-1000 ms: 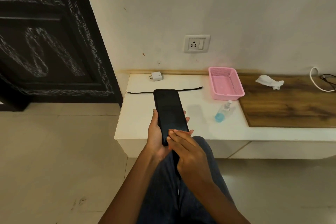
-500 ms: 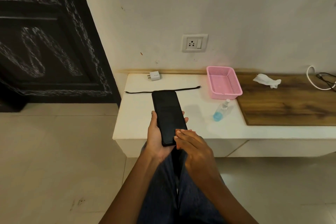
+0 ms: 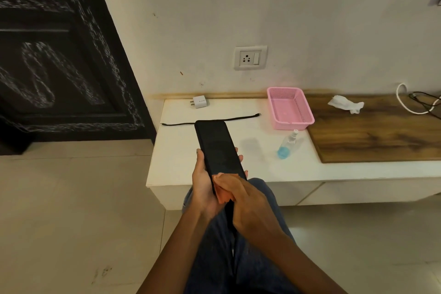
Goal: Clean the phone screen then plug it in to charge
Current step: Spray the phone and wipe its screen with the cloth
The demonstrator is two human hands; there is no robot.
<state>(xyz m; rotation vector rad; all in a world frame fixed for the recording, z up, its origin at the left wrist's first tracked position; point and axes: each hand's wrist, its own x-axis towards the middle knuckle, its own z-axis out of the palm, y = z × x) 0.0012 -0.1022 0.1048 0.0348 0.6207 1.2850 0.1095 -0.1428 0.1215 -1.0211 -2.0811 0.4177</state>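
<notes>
A black phone is held screen-up over the front edge of the white ledge, and my left hand grips its lower half from below. My right hand holds an orange cloth against the bottom end of the screen. Only a corner of the cloth shows under the fingers. A white charger adapter lies at the back of the ledge, with a black cable stretched out in front of it. The wall socket sits above.
A pink basket stands right of the cable, and a small spray bottle with blue liquid lies in front of it. Further right a wooden board carries a crumpled tissue and white and black cords. A dark door is at the left.
My right hand slid down the screen towards the phone's bottom end, and the orange cloth now shows under its fingers. My left hand kept its grip.
</notes>
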